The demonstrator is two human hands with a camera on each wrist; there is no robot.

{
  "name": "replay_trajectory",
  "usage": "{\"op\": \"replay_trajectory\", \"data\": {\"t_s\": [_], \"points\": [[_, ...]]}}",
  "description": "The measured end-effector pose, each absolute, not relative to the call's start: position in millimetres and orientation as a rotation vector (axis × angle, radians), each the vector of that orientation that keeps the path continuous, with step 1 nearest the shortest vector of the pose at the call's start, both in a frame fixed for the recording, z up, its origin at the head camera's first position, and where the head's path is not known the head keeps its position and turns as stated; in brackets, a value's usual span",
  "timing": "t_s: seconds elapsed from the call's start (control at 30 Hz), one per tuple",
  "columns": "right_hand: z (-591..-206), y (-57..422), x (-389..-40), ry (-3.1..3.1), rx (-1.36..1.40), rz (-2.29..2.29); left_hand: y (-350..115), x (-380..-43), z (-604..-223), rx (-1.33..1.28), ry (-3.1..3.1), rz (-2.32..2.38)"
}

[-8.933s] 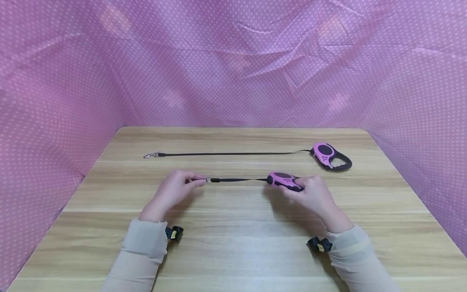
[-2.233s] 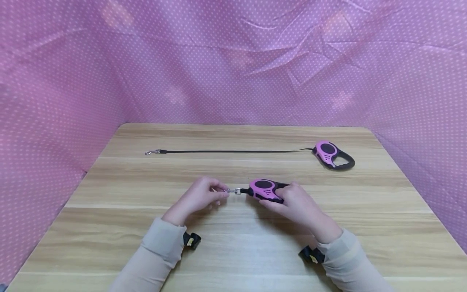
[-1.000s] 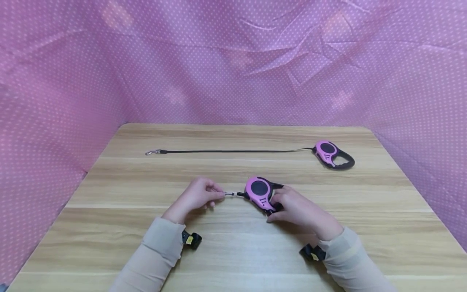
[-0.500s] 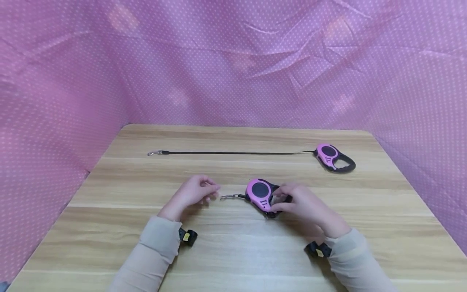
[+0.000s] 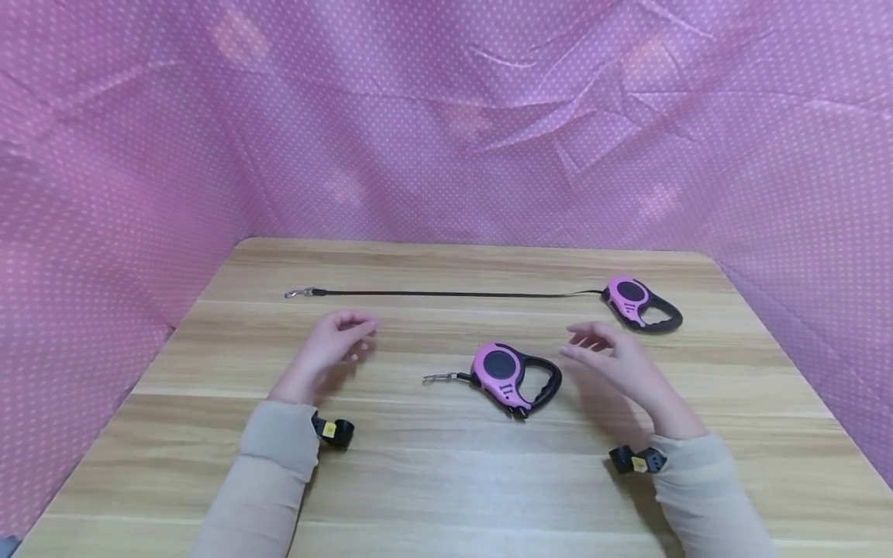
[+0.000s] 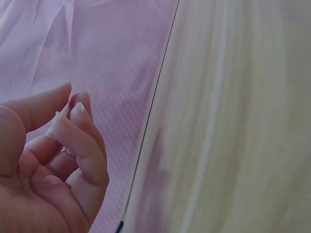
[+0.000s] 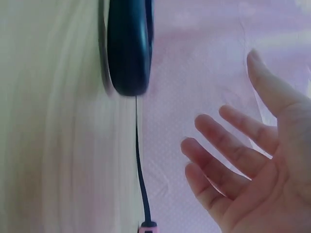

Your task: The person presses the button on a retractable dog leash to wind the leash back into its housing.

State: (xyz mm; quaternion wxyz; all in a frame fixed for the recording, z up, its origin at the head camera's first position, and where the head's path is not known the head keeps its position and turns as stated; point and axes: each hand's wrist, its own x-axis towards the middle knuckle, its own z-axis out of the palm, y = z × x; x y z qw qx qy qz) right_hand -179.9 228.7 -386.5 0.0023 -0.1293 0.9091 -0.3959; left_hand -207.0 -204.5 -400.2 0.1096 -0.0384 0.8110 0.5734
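Observation:
A pink and black retractable dog leash (image 5: 499, 369) lies on the table before me, its strap drawn in and its metal clip (image 5: 439, 377) pointing left. To the left of that clip, my left hand (image 5: 323, 349) hovers with loosely bent fingers and holds nothing. My right hand (image 5: 621, 368) is to the right of the leash, apart from its black handle (image 5: 551, 384), with nothing in the fingers. In the right wrist view that black handle (image 7: 129, 48) shows at the top, and the right fingers (image 7: 228, 145) are spread.
Farther back lies a second pink and black leash (image 5: 631, 304). Its black strap (image 5: 432, 294) stretches straight left to a metal clip (image 5: 300, 292). Pink dotted cloth (image 5: 446, 155) hangs around the wooden table (image 5: 446, 480).
Over the earlier frames the near leash's strap went into its case. Both hands have since let go of clip and handle and moved apart, left and right. The far leash stays put.

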Motion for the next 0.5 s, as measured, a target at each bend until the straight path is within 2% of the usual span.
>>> {"op": "replay_trajectory", "data": {"t_s": [0.27,0.5], "points": [[-390,253,-190,2.950,-0.248,-1.337,-222,-214,-403,-0.237,2.272,1.864],[-390,279,-199,2.839,-0.081,-1.699,-238,-227,-402,-0.299,2.247,1.992]]}}
